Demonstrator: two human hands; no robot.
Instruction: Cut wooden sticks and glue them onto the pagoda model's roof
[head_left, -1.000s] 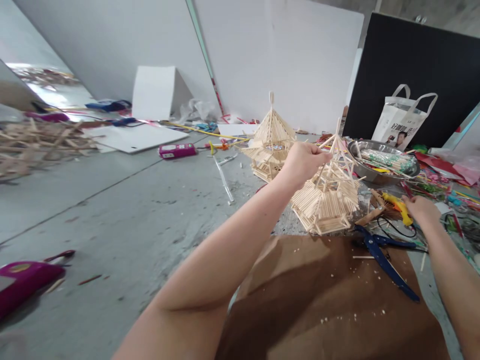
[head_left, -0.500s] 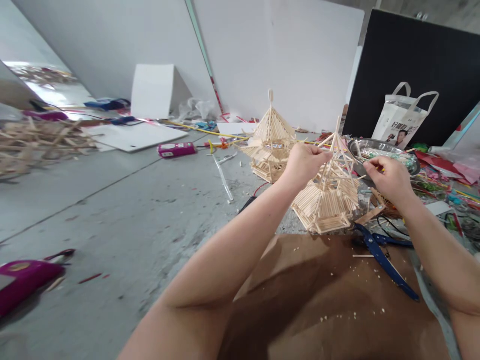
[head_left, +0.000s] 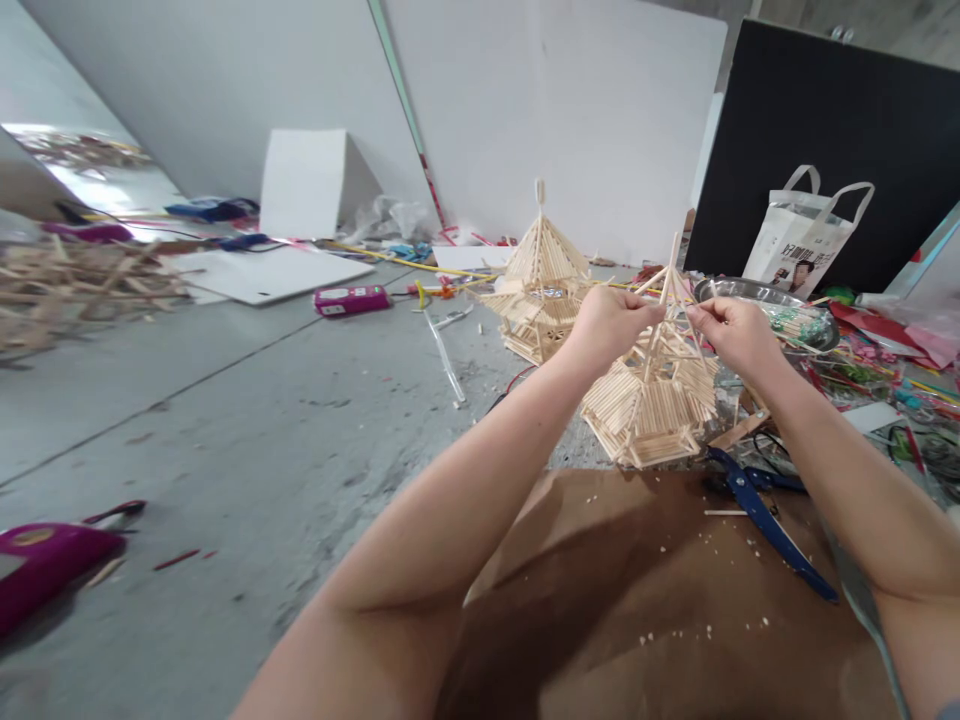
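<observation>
A small pagoda model (head_left: 652, 405) built of thin wooden sticks stands on the grey floor at the far edge of a brown cardboard sheet (head_left: 660, 600). My left hand (head_left: 609, 322) is closed on sticks of its open upper frame from the left. My right hand (head_left: 731, 332) pinches a stick of the same frame from the right, just below the tip. A second, taller stick pagoda (head_left: 541, 280) stands behind the first, untouched.
Blue-handled pliers (head_left: 765, 515) lie on the cardboard's right side. A metal bowl (head_left: 780, 310) holding sticks, a white paper bag (head_left: 810, 235) and coloured clutter sit at the right. White boards lean on the back wall. A magenta box (head_left: 352, 300) and a stick pile (head_left: 82, 285) lie left.
My right hand left the yellow tool on the floor at the right, rose and moved left, and now pinches the model's upper frame. My left hand kept its hold.
</observation>
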